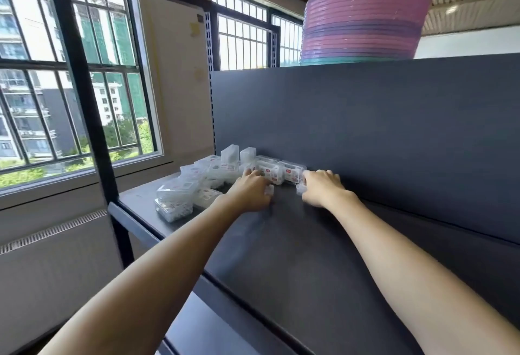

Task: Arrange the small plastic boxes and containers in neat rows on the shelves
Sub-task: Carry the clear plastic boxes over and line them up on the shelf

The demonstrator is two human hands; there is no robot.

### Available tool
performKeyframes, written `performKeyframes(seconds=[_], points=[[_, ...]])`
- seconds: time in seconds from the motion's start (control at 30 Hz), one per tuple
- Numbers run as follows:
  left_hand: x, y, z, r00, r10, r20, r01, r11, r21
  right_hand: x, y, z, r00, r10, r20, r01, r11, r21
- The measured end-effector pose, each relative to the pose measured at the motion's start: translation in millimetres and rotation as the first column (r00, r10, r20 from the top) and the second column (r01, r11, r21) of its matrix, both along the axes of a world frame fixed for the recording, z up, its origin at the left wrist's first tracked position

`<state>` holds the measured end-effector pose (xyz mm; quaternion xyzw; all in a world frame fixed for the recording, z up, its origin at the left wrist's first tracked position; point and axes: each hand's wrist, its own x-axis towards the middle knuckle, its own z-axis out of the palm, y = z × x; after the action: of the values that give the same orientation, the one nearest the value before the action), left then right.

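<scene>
Clear plastic made up every item I had to sort: a loose cluster of small boxes [197,183] lay at the far left end of the dark shelf [281,256], some flat, some tipped, two standing upright against the back panel [365,129]. A short row of labelled boxes [281,171] sat along that panel, just beyond my knuckles. My left hand [250,191] was curled with its fingertips closed on a small clear container [269,190] at the shelf surface. My right hand [320,188] was likewise curled, its fingers closed on another small clear box [300,188] just beside the end of the row. I could not tell from this view how firmly either piece was held, since the fingers hid most of each one. I judged the step in hand to be adding these two pieces to the row against the panel. Risk one: the row boxes were light and touching each other, so a knuckle pushed forward would likely shove them out of line. Risk two: the upright boxes behind would topple if the row were nudged back into them. Risk three: the boxes nearest the left front edge of the shelf could be swept off by my left forearm [168,256], which passed close beside them. A stack of pink and purple basins [363,22] stood beyond the panel, well apart from the work.
</scene>
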<state>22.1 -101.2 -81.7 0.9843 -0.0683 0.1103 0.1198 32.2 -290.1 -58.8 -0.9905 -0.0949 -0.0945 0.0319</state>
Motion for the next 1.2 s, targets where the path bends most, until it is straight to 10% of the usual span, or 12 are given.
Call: performKeyframes(seconds=[1.2], points=[[-33.3, -10.4, 5.3, 0.872, -0.479, 0.105, 0.489, 0.865, -0.115, -126.7, -19.9, -11.5, 0.996, -0.078, -0.034, 0.085, 0.885, 0.459]])
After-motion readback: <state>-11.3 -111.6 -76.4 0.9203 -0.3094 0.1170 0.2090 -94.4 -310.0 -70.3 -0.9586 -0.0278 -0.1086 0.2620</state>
